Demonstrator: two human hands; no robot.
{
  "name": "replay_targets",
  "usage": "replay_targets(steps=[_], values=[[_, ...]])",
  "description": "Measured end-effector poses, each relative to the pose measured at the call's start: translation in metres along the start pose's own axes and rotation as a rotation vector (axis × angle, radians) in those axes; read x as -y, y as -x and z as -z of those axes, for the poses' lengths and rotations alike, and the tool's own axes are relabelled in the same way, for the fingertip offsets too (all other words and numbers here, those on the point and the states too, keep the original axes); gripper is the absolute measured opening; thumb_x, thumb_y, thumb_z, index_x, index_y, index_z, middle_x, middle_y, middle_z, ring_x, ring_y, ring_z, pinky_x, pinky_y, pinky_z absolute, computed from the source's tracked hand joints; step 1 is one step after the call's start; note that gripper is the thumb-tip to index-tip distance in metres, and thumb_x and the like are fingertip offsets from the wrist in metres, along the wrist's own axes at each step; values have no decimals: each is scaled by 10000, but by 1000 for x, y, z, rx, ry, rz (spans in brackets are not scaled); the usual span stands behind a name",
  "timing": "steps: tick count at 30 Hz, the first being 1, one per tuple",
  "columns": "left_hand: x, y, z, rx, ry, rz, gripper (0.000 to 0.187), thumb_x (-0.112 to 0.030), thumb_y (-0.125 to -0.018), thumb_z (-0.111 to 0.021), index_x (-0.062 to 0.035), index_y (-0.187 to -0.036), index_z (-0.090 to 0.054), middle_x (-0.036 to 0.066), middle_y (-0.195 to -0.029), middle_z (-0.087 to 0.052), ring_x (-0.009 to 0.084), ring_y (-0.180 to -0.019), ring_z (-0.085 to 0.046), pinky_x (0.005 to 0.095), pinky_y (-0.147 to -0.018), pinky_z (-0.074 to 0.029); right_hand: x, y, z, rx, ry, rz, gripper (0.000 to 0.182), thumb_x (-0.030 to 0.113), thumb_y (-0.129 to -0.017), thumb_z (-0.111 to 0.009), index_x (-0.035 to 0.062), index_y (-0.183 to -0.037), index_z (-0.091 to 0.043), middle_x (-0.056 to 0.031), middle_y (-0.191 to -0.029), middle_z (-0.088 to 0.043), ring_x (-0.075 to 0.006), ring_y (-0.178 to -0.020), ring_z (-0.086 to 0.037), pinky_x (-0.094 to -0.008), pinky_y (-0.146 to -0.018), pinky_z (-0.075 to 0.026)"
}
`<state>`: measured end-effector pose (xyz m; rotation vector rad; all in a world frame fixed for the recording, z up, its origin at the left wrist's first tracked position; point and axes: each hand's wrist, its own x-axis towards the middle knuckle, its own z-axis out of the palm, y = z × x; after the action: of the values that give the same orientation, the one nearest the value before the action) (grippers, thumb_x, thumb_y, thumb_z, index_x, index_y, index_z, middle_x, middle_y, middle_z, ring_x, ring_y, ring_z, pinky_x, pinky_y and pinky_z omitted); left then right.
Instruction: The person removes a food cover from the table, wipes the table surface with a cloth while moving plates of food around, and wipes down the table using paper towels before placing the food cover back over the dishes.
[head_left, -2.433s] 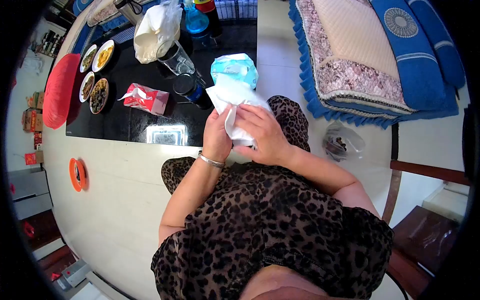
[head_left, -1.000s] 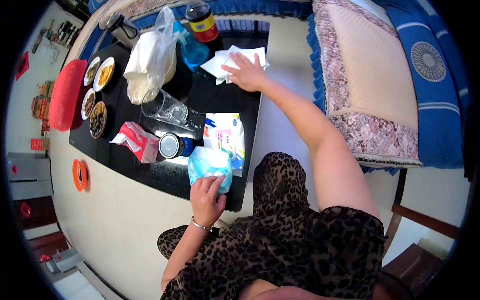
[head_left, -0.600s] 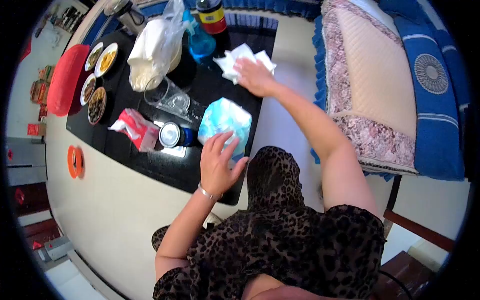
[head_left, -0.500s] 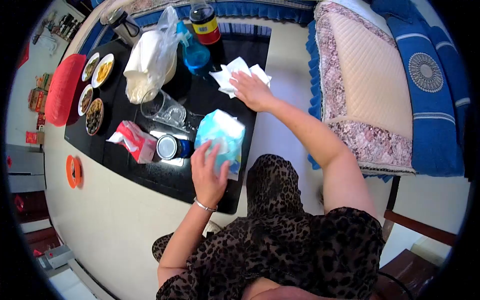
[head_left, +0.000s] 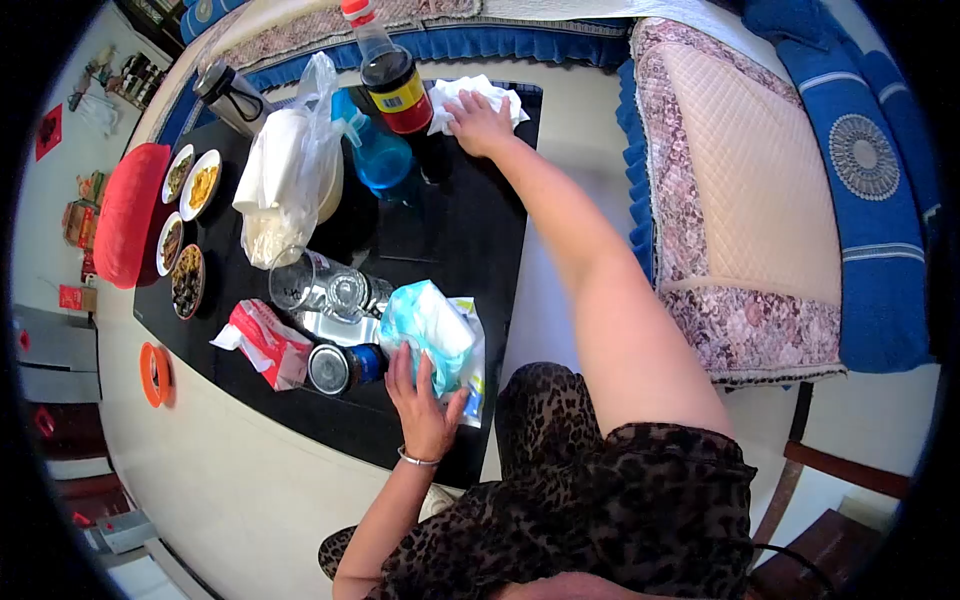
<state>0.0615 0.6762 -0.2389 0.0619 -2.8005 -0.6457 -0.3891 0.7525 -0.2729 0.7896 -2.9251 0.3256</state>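
My right hand lies flat with fingers spread on a crumpled white tissue, pressing it to the far right of the black table. A bottle of dark liquid with a red cap stands just left of it. Near the front right edge, my left hand has its fingers spread against a light blue and white soft pack, tissues by its look. A flat printed packet lies partly under that pack. Beside my left fingers is a dark-lidded jar.
Glass cups, a red and white packet, a plastic bag with white contents, a blue bottle and a steel flask stand on the table. Several food dishes line the left side. A quilted sofa is on the right.
My right hand and the tissue have slid farther toward the table's far edge, beside the dark bottle. The view has shifted, so the table sits lower. My left hand stays at the soft pack.
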Motion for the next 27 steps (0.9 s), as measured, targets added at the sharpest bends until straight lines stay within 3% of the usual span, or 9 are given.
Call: replay_targets(steps=[3, 7, 10, 13, 16, 17, 21, 25, 27], values=[[0, -1, 0, 23, -27, 3, 726, -449, -852, -628, -74, -1402, -337, 247, -1473, -279, 446, -1325, -294, 555, -1079, -232, -6, -22, 0, -4, 14, -27, 492, 400, -986, -321, 265, -1458, -347, -28, -1567, -217, -238, -1440, -210, -707, -1078, -96], [-1, -1, -1, 27, -36, 14, 737, -422, -836, -654, -77, -1402, -332, 247, -1474, -279, 437, -1328, -296, 559, -1073, -232, -28, -29, 29, 191, 172, -217, 540, 365, -972, -356, 116, -1451, -345, -100, -1548, -257, -262, -1438, -214, -536, -1137, -188], [-1, -2, 1, 30, -29, 19, 746, -387, -819, -678, -73, -1400, -331, 247, -1475, -276, 434, -1333, -293, 562, -1070, -230, -55, -18, 2, -161, 29, -267, 539, 345, -956, -401, 71, -1419, -371, -123, -1526, -292, -274, -1434, -222, -479, -1147, -189], [-2, 0, 3, 38, -22, 24, 739, -345, -810, -693, -69, -1396, -338, 249, -1477, -271, 435, -1335, -291, 567, -1067, -225, -52, 2, 3, -146, 5, -281, 528, 341, -962, -394, 70, -1414, -370, -126, -1519, -296, -273, -1434, -219, -486, -1144, -196], [-3, -1, 2, 26, -13, 36, 729, -350, -817, -689, -71, -1399, -349, 239, -1482, -272, 425, -1343, -289, 579, -1064, -217, -43, 37, 6, -124, 53, -180, 511, 328, -969, -388, 67, -1407, -369, -133, -1515, -294, -273, -1430, -224, -487, -1142, -203], [-3, 0, 1, 16, -8, 36, 729, -357, -819, -687, -71, -1399, -350, 235, -1484, -271, 424, -1345, -287, 582, -1064, -214, -37, 53, 1, -208, 110, -100, 490, 302, -945, -439, 72, -1378, -428, -121, -1484, -347, -263, -1395, -295, -469, -1115, -260], [0, 2, -2, -24, 4, 18, 734, -387, -821, -684, -73, -1399, -357, 222, -1482, -281, 418, -1346, -288, 585, -1062, -210, 13, 142, 27, -5, 0, 143, 484, 273, -942, -459, 74, -1382, -423, -119, -1479, -353, -278, -1396, -289, -474, -1120, -249], [0, 1, -1, -31, 17, 6, 731, -384, -817, -687, -73, -1395, -366, 219, -1476, -290, 417, -1334, -298, 580, -1055, -219, 43, 223, 29, -73, -105, 438, 502, 275, -932, -475, 76, -1389, -412, -122, -1481, -354, -277, -1401, -282, -484, -1122, -246], [0, 2, -1, -39, 13, 7, 731, -386, -816, -688, -76, -1394, -366, 216, -1478, -289, 418, -1332, -298, 585, -1055, -218, 30, 203, 32, 22, -127, 366, 469, 248, -914, -497, 60, -1340, -444, -146, -1450, -384, -296, -1361, -337, -480, -1085, -301]])
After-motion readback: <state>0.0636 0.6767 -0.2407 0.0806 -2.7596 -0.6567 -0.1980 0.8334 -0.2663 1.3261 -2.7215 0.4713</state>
